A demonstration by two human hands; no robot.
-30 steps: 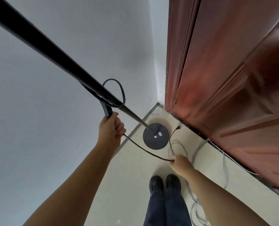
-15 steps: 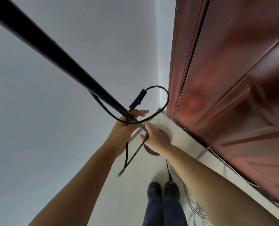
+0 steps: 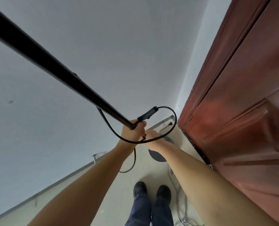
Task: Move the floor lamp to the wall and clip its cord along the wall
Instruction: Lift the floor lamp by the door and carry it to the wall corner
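The left hand [image 3: 133, 131] was wrapped around the lower part of the floor lamp's black pole [image 3: 57, 72], its fingers closed on the pole and on the inline switch [image 3: 147, 115] of the cord [image 3: 114, 131], which stuck out up and to the right above the thumb. The pole slanted from the top left corner of the view down into that fist. From the switch the cord made a wide loop to the right, swung back under both hands, and rose along the pole on the left; another length hung down below the left wrist and curled just above the floor [image 3: 119, 201].

The right hand [image 3: 151, 136] sat just beside the left, touching or nearly touching it, with the cord loop crossing over it (whether its fingers were pinching the cord could not be told, since the hand was turned away from the camera).

The lamp's round dark base [image 3: 156, 156] lay on the floor below the right forearm, partly hidden by it, near the corner where the pale wall [image 3: 103, 46] met the reddish-brown door [image 3: 249, 111]. A black plug end [image 3: 168, 124] lay on the floor in that corner. Thin pale cables [image 3: 181, 209] trailed along the floor by the door, next to the person's dark shoes [image 3: 151, 190].
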